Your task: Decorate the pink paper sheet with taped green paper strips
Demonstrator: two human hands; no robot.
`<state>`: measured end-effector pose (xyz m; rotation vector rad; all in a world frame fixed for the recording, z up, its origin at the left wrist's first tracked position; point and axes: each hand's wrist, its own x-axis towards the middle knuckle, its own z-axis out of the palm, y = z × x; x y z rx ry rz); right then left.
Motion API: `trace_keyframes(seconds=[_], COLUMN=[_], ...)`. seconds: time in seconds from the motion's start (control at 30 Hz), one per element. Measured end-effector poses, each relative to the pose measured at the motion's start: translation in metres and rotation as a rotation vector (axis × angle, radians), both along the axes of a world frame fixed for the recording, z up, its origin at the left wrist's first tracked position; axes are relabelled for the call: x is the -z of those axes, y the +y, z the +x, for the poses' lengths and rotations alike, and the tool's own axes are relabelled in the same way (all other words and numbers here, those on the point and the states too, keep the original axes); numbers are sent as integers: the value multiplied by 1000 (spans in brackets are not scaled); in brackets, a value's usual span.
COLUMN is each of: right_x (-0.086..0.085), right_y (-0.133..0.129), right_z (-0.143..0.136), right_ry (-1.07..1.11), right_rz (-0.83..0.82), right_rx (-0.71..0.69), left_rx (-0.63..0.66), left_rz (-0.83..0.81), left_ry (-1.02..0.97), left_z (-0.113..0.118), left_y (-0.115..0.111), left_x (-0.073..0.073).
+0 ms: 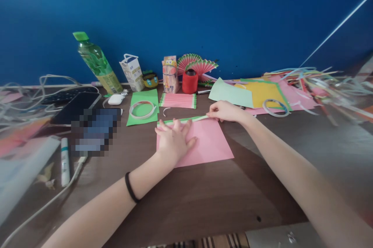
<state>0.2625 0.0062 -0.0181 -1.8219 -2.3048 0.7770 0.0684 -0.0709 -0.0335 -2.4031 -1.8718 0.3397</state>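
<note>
We see a pink sheet (210,143) flat near the middle of the table (204,201), between the far edge at the blue wall (186,11) and the near edge. A pale strip (201,118) runs along the sheet's far border, beside a green band (192,118); its long axis goes left to right, roughly in line with the table's far edge. The strip lies beyond our left hand (174,139) and leftward from our right hand (223,111), which is the nearer of the two, at the strip's right end by the sheet's far right corner. The right thumb and fingers look pinched on that end. Our left hand grasps nothing: it presses flat on the sheet's left part, fingers spread towards the far border.

The left hand covers much of the sheet's left side and breaks up our view of the border. The right fingertips hide the strip's very end, so we cannot tell whether it is paper or tape backing, nor where it parts from the sheet. Both forearms are cut off by the frame. The phone (97,129) towards the table's left side is pixelated, and the tangle of strips (314,81) at the far right corner blurs outward.
</note>
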Motion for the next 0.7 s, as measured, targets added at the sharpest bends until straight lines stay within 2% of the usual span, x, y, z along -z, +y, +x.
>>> trace_keyframes(seconds=[0.27,0.57,0.7], right_x=[7,4,5], right_y=[1,-1,1], right_z=[-3,-5,-4], right_ry=[-59,-131,-158], right_rz=[-13,35,7], right_rx=[40,54,72], left_rx=[-13,-14,-13], left_rz=[-41,-42,-52], left_ry=[-18,-15,-5], left_z=[0,1,2], left_y=[0,0,0], left_x=[-4,-4,-5])
